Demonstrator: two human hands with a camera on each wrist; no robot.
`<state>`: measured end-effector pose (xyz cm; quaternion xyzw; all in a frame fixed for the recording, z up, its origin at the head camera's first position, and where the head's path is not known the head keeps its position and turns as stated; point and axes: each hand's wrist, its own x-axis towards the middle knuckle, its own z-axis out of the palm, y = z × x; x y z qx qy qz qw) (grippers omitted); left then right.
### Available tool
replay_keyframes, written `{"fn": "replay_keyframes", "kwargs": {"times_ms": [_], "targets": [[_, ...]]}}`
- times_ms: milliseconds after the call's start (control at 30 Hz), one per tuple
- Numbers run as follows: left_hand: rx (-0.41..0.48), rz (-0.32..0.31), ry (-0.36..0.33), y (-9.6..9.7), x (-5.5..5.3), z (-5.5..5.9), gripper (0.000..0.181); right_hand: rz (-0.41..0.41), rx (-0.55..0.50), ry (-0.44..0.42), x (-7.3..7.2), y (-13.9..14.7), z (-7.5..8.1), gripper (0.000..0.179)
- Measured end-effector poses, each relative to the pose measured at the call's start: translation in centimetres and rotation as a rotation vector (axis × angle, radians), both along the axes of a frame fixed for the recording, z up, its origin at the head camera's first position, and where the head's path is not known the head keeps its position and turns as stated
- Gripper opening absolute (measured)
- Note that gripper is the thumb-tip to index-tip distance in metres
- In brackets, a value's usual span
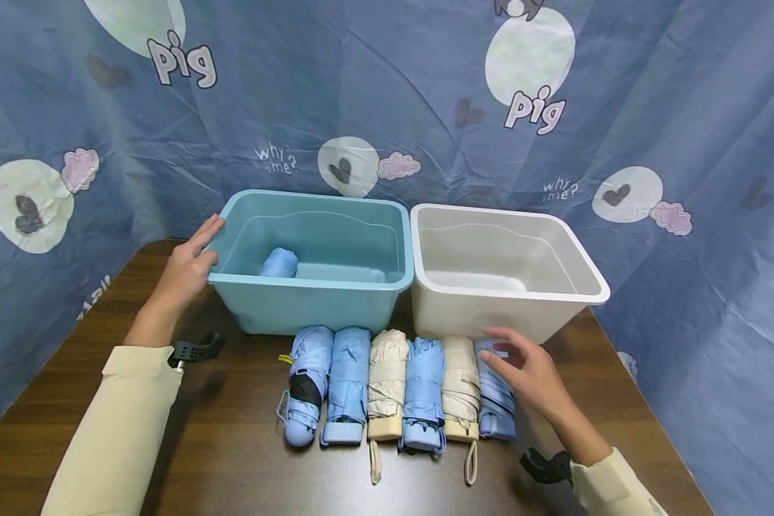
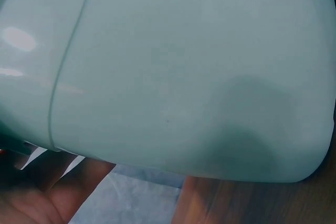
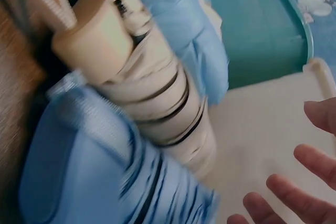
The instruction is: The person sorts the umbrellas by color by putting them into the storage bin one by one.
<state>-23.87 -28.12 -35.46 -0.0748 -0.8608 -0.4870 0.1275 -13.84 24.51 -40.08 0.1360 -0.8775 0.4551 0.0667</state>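
My left hand (image 1: 190, 261) rests at the left rim of the teal bin (image 1: 309, 304), fingers fairly straight along its edge. In the left wrist view, those fingers (image 2: 84, 182) show against the bin's side. Inside that bin lies a blue folded umbrella (image 1: 280, 263). My right hand (image 1: 529, 369) is held over the right end of a row of folded umbrellas, fingers spread and holding nothing. Nearest to it is a blue umbrella (image 1: 497, 401), partly covered by the fingers. Beside that one lies a cream umbrella (image 1: 460, 387) with a wrist loop.
A white bin (image 1: 490, 312) stands right of the teal one, their rims close together. Further along the row are a blue umbrella (image 1: 423, 380), a cream one (image 1: 387, 373) and two more blue ones. A patterned blue cloth (image 1: 426, 93) hangs behind the wooden table (image 1: 245, 459).
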Motion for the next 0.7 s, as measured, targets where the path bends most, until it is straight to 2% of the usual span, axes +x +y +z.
{"fn": "replay_keyframes", "kwargs": {"times_ms": [300, 500, 700], "targets": [[0.008, 0.01, 0.021, -0.2, -0.3, 0.1, 0.06, -0.104, 0.128, -0.058, 0.0, 1.6, -1.0, 0.044], [-0.001, 0.015, 0.001, -0.4, -0.5, 0.2, 0.06, -0.114, 0.145, -0.099, 0.2, 2.3, -1.5, 0.049], [-0.008, 0.007, -0.013, -0.3, -0.4, 0.0, 0.06, -0.124, 0.15, -0.174, 0.5, 2.9, -2.5, 0.06]]}}
